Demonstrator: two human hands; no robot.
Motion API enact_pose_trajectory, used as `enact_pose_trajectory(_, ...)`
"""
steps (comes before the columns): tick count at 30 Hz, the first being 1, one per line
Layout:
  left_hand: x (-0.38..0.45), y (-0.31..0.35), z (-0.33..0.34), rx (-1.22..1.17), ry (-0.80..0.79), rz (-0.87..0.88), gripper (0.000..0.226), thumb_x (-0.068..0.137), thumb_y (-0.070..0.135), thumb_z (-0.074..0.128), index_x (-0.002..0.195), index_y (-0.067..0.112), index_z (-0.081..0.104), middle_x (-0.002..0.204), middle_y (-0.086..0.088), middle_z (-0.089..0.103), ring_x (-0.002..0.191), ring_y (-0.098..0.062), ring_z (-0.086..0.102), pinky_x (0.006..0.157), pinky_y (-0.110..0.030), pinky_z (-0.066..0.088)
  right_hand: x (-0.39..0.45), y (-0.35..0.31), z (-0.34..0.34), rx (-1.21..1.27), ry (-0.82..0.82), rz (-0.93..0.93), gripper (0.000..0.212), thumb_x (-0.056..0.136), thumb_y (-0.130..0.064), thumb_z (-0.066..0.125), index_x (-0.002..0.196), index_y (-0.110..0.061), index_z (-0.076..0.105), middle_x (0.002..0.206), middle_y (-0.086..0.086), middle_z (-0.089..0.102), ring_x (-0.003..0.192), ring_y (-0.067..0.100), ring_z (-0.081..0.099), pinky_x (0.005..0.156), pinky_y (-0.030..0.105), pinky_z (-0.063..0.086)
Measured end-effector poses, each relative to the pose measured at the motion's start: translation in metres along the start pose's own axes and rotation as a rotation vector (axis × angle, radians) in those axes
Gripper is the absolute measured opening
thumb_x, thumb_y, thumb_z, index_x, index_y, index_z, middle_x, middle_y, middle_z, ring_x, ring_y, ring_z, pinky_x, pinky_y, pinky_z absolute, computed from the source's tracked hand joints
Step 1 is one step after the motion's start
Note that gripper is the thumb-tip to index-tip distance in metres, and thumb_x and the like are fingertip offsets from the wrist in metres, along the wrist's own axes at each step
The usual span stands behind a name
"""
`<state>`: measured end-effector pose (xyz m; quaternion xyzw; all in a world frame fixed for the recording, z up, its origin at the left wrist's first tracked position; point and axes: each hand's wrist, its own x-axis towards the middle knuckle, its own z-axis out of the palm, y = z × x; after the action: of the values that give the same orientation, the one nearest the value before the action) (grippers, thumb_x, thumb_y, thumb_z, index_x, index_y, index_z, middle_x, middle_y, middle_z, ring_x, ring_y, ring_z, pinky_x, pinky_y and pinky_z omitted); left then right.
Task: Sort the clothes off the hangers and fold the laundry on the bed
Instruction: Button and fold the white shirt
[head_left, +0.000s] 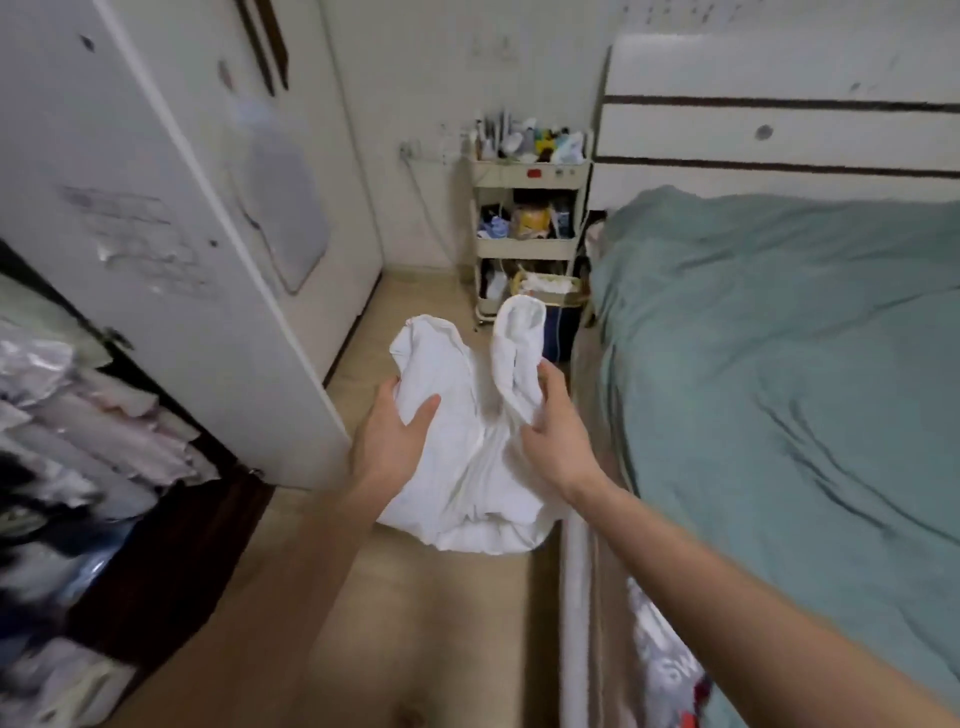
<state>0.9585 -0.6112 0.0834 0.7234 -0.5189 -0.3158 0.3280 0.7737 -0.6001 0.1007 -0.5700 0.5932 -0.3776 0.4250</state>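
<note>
Both hands grip white garment (467, 457) over tan floor (415, 623) beside bed (779, 364).

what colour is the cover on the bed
A muted teal green, plain and rumpled, on the bed cover; the head view, the only one, shows it clearly.

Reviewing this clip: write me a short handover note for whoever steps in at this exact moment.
Left hand: grip on the left side of the white garment, thumb on top.
Right hand: grip on its right side, by the upturned sleeve.
The garment hangs bunched over the floor, between the open wardrobe and the bed; no hanger shows on it.
Done: this piece is in hand.
Left: lay it on the bed and fold it; more clothes hang in the wardrobe, and a printed item lies at the bed's near edge.
</note>
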Motion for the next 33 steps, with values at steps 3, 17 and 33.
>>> enact_pose_trajectory(3, 0.022, -0.036, -0.071, 0.026, 0.1, -0.047, 0.055, 0.093, 0.049, 0.053, 0.137, 0.021, 0.037, 0.132, -0.004, 0.055, 0.118, -0.029, 0.052, 0.098, -0.042, 0.042, 0.023, -0.043, 0.081, -0.009, -0.194, -0.041, 0.076, 0.088, 0.002, 0.052, 0.151, -0.02, 0.017, 0.149, -0.005, 0.035, 0.136, 0.013, 0.035, 0.101, 0.016, 0.024)
enact_pose_trajectory(17, 0.059, -0.136, -0.346, 0.105, 0.603, -0.228, 0.058, 0.097, 0.041, 0.05, 0.146, 0.016, 0.032, 0.145, -0.008, 0.046, 0.128, -0.028, 0.046, 0.103, -0.038, 0.038, 0.097, -0.22, 0.351, -0.086, -0.575, -0.313, 0.048, 0.088, -0.003, 0.049, 0.133, -0.018, 0.043, 0.11, -0.005, 0.056, 0.099, 0.016, 0.055, 0.083, 0.026, 0.04)
enact_pose_trajectory(33, 0.108, -0.076, -0.632, 0.24, 1.255, -0.23, 0.051, 0.098, 0.044, 0.046, 0.141, 0.019, 0.037, 0.13, -0.003, 0.056, 0.113, -0.023, 0.055, 0.088, -0.032, 0.042, 0.179, -0.52, 0.542, 0.224, -0.8, -0.897, 0.033, 0.097, -0.007, 0.042, 0.129, -0.011, 0.049, 0.103, -0.004, 0.056, 0.088, 0.008, 0.053, 0.071, 0.017, 0.039)
